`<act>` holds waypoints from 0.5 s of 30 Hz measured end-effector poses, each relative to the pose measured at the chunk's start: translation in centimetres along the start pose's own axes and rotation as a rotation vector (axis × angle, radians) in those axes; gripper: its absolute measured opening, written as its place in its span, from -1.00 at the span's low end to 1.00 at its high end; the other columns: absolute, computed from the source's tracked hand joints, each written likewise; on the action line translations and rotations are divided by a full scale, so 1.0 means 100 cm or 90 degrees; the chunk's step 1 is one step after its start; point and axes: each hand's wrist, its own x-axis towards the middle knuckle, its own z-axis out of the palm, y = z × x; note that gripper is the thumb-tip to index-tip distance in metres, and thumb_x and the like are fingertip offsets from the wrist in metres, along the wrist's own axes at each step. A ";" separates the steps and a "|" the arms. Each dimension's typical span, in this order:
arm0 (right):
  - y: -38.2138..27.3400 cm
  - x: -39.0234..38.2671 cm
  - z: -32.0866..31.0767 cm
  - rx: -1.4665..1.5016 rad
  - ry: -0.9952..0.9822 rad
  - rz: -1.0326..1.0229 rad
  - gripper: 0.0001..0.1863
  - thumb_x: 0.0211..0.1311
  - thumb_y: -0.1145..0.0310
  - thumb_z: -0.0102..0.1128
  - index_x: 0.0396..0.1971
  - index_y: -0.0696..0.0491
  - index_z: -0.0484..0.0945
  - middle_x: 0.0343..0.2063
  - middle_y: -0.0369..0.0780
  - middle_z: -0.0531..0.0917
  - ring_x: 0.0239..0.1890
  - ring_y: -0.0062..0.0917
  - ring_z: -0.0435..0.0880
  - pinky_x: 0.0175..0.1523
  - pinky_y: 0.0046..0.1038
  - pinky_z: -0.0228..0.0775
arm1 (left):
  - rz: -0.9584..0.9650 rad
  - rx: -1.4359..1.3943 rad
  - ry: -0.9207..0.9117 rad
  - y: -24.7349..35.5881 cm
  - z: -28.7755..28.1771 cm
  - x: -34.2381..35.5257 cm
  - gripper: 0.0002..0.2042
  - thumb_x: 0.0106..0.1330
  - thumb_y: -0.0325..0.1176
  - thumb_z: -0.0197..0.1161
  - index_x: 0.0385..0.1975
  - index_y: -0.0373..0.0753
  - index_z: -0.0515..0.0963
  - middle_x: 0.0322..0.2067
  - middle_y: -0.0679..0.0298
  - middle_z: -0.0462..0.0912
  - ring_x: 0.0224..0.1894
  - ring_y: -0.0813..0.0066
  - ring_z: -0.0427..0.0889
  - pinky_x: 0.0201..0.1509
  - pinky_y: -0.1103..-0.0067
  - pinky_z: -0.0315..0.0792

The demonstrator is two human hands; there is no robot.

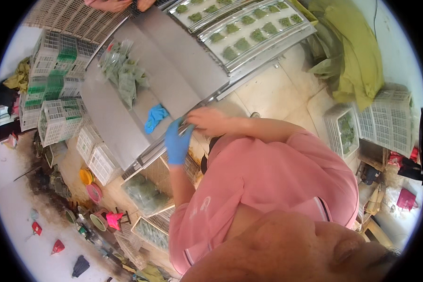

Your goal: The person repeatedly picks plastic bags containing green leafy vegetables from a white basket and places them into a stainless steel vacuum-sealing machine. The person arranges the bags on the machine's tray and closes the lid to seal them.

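My left hand [177, 143], in a thin blue glove, is at the steel table's near edge with its fingers mostly stretched out. Beside it is my bare right hand [207, 120], its fingertips at the gloved fingers. Those fingertips are blurred and partly hidden, so whether they grip anything does not show. A second blue glove [156, 117] lies crumpled on the table just beyond my left hand. Farther off on the steel table [167, 61] is a heap of clear plastic bags [124, 70] with green in them.
Trays of green bunches [254, 34] stand at the far right. Another person's hands [120, 4] show at the far edge. White crates [63, 120] are stacked left; a crate of bagged greens [145, 192] sits below the table. Another filled crate [345, 129] is at right.
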 end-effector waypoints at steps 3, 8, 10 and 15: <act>0.053 -0.088 -0.065 -0.051 0.071 0.163 -0.56 0.06 0.30 0.30 -0.01 -0.02 0.48 0.00 -0.22 0.52 0.01 -0.24 0.57 0.02 -0.25 0.49 | 0.074 0.005 -0.119 0.062 0.092 0.035 -0.48 0.14 -0.07 0.40 0.02 -0.30 0.54 -0.08 0.03 0.63 -0.06 0.11 0.62 0.05 0.33 0.47; 0.116 -0.239 -0.140 -0.100 0.243 0.362 -0.70 0.09 0.38 0.27 -0.14 0.01 0.53 -0.13 -0.19 0.56 -0.18 -0.29 0.66 -0.16 -0.27 0.54 | 0.125 -0.017 -0.115 0.114 0.224 0.117 -0.30 0.18 -0.05 0.39 0.24 -0.33 0.34 0.17 -0.10 0.44 0.20 0.02 0.44 0.28 0.31 0.31; 0.128 -0.283 -0.156 -0.065 0.262 0.432 -0.74 0.12 0.39 0.27 -0.17 0.02 0.54 -0.15 -0.18 0.56 -0.22 -0.32 0.67 -0.18 -0.30 0.53 | 0.120 -0.031 -0.022 0.105 0.257 0.155 -0.20 0.17 0.03 0.37 0.31 -0.33 0.24 0.26 -0.18 0.30 0.31 -0.08 0.29 0.38 0.25 0.18; 0.139 -0.371 -0.181 -0.034 0.314 0.594 -0.81 0.15 0.41 0.26 -0.22 0.03 0.56 -0.16 -0.20 0.57 -0.27 -0.31 0.68 -0.20 -0.33 0.52 | 0.025 0.150 0.125 0.092 0.306 0.244 0.10 0.02 0.25 0.38 0.43 -0.29 -0.01 0.41 -0.20 -0.02 0.46 -0.13 -0.06 0.49 0.12 -0.13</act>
